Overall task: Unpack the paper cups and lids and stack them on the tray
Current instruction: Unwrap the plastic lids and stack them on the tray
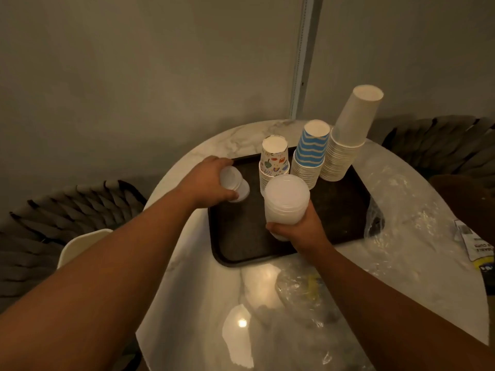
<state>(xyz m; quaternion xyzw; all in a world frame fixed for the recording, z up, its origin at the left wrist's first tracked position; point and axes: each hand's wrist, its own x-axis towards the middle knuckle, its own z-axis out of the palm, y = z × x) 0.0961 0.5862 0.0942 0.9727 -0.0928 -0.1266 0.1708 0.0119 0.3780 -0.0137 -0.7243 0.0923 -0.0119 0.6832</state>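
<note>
Our left hand grips a small lid stack over the tray's left edge; our right hand grasps a larger lid stack mid-tray. Wrapper label unreadable.

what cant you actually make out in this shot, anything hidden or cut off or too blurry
- Head view: the bottom of the large lid stack is covered by the right hand, so whether it touches the tray is unclear.
- The small lid stack is partly wrapped by the left hand; no count possible.
- The printed label at the right edge is cut off and blurred.
- Plastic wrap glare hides what lies under it.
</note>
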